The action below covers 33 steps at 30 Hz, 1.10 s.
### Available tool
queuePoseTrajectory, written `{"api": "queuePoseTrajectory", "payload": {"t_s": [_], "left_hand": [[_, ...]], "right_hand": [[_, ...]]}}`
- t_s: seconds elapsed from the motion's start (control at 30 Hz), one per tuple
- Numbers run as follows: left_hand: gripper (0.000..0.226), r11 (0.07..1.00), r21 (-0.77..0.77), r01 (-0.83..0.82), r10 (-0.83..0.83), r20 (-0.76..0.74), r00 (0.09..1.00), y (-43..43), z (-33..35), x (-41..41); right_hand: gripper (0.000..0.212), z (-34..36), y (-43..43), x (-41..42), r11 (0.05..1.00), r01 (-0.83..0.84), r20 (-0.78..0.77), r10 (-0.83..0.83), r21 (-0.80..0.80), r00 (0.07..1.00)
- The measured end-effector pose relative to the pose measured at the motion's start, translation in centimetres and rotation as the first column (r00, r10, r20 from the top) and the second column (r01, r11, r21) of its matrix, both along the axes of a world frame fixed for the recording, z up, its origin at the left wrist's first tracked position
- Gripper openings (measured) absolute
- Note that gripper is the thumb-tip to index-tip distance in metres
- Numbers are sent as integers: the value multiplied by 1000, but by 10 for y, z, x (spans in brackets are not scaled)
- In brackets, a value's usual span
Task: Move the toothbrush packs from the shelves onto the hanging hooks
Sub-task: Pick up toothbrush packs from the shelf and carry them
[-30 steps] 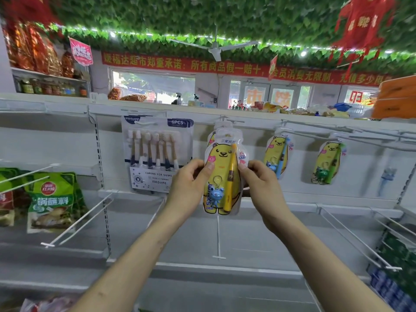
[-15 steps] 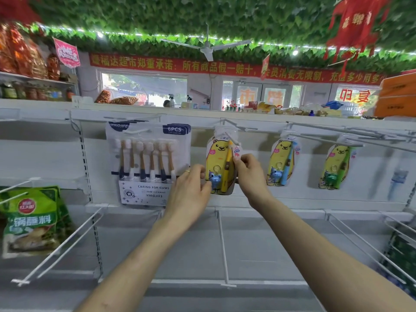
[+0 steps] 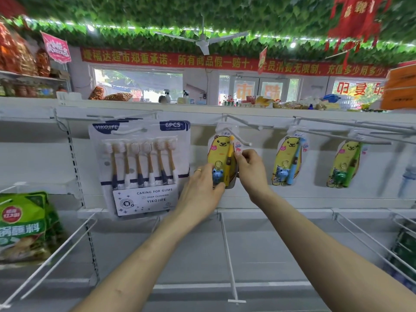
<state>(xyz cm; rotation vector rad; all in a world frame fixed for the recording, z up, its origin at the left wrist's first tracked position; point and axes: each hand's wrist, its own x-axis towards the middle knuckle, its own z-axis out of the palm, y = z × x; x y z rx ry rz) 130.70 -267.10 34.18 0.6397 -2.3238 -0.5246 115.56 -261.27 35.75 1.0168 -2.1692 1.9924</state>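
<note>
A large white six-piece toothbrush card (image 3: 139, 167) with brown handles hangs left of the yellow bear-shaped toothbrush pack (image 3: 221, 154), the one with an orange brush. That pack hangs against the back panel on a white wire hook (image 3: 242, 134). The left hand (image 3: 200, 192), ring on one finger, pinches the pack's lower left edge beside its blue toy; the right hand (image 3: 249, 170) pinches its right edge. Right of it hang a blue-brush bear pack (image 3: 287, 161) and, farther right, a green-brush bear pack (image 3: 345, 165).
</note>
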Motion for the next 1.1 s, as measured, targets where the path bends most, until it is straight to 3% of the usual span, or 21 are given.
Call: {"api": "queuePoseTrajectory", "payload": {"t_s": [0.47, 0.67, 0.77, 0.87, 0.97, 1.1], "left_hand": [[62, 997, 40, 60, -59, -27, 998, 10, -8, 3], [57, 997, -33, 75, -75, 11, 997, 74, -21, -1], [58, 986, -109, 129, -122, 65, 990, 131, -28, -25], [60, 967, -192, 170, -150, 115, 982, 200, -31, -53], [59, 921, -292, 258, -218, 164, 962, 277, -41, -83], [60, 841, -353, 411, -358, 207, 911, 393, -65, -123]], "right_hand": [[23, -8, 25, 2, 997, -2, 10, 2, 73, 1000], [28, -27, 115, 6, 942, 133, -296, -38, 308, 955], [34, -34, 184, 2, 847, 277, -509, -8, 454, 860], [40, -40, 266, -4, 739, 466, -653, -46, 486, 756], [35, -57, 360, -10, 632, 631, -752, -111, 451, 649], [28, -88, 494, -17, 407, 795, -794, -225, 449, 564]]}}
